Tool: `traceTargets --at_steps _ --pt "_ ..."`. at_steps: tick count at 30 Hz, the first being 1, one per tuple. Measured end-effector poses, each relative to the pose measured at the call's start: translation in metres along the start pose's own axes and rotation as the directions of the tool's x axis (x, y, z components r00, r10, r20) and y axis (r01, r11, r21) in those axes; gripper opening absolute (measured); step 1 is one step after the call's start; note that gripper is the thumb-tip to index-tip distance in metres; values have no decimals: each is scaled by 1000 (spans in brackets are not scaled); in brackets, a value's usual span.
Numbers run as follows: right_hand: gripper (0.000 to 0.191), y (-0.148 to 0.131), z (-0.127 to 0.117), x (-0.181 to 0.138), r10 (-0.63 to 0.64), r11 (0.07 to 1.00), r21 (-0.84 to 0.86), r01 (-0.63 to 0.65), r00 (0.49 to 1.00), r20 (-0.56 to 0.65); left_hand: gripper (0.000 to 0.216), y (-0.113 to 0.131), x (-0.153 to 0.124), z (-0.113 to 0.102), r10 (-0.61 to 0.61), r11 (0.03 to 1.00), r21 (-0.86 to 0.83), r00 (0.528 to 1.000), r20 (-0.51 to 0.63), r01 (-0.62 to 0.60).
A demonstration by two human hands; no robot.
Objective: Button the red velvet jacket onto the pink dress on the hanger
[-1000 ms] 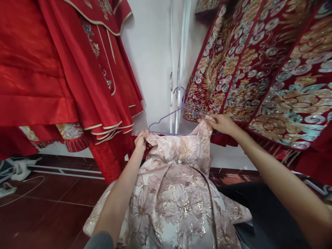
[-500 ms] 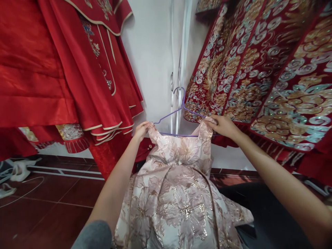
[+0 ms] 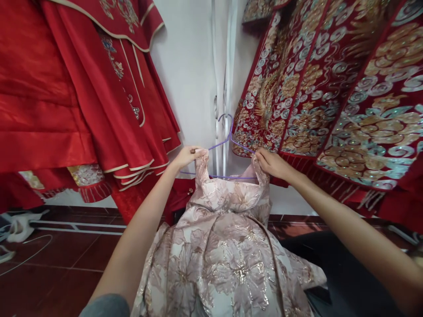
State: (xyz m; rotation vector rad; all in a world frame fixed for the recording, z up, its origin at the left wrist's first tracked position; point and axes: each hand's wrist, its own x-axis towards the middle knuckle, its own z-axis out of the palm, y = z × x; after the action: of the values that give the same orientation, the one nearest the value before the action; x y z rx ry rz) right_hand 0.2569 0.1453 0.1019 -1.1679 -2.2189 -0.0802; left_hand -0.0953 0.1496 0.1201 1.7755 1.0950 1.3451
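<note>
A pale pink dress (image 3: 238, 255) with shiny gold-edged flowers spreads across the lower middle of the view. A thin purple hanger (image 3: 230, 133) runs through its shoulder straps, hook pointing up. My left hand (image 3: 185, 158) pinches the left strap near its top, and the hanger's left end sticks out beside it. At the other strap, my right hand (image 3: 271, 164) has its fingers closed around the fabric and the hanger's right shoulder. The hanger's right end is hidden behind that hand.
Red garments (image 3: 109, 97) hang on the left, and an embroidered red-and-gold garment (image 3: 307, 97) hangs on the right. White straps (image 3: 228, 66) run down the pale wall between them. White shoes (image 3: 21, 226) and a white rail (image 3: 79, 226) are at floor level on the left.
My left hand has shifted inward with the left strap, away from the hanger's left end. My right hand has moved slightly left. The view has shifted a little.
</note>
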Motion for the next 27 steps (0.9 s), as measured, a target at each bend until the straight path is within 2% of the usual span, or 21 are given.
traceTargets --at_steps 2,4,6,7,8,10,12,15,17,19,21,24,27 --pt "36 0 -6 -3 8 1000 28 -8 1000 15 21 1 -3 -9 -57 997 61 996 63 53" --pt "36 4 -16 -8 13 995 100 -19 998 54 20 -10 -14 -20 -183 983 40 981 58 181" --pt "36 12 -24 -16 70 965 249 -83 996 61 27 -28 -31 -28 -313 946 -87 950 1 312" --pt "35 16 -25 -21 124 922 365 -133 991 48 32 -37 -40 -29 -353 925 -165 934 -45 342" --pt "35 21 -24 -27 185 848 500 -177 982 33 38 -46 -48 -27 -383 905 -233 921 -77 357" --pt "35 28 -15 -39 290 628 745 -225 956 44 43 -59 -58 -17 -412 874 -340 900 -142 347" --pt "34 32 -1 -51 367 427 863 -271 924 108 41 -66 -59 -3 -405 852 -442 888 -219 280" --pt "31 26 24 -61 532 274 916 -294 840 111 34 -64 -47 16 -385 808 -565 876 -291 168" --pt "30 15 40 -64 606 224 945 -238 794 57 30 -60 -41 26 -375 778 -612 887 -269 143" --pt "36 0 55 -66 634 244 948 -207 773 6 27 -60 -43 36 -384 752 -636 899 -212 171" --pt "42 -15 69 -71 641 353 900 -255 767 -34 28 -64 -53 46 -421 733 -639 894 -154 235" --pt "47 -28 86 -82 559 555 727 -404 828 33 32 -75 -78 60 -457 725 -606 887 -67 328" --pt "47 -25 97 -94 414 625 671 -400 898 150 31 -84 -102 61 -475 781 -435 879 52 448"
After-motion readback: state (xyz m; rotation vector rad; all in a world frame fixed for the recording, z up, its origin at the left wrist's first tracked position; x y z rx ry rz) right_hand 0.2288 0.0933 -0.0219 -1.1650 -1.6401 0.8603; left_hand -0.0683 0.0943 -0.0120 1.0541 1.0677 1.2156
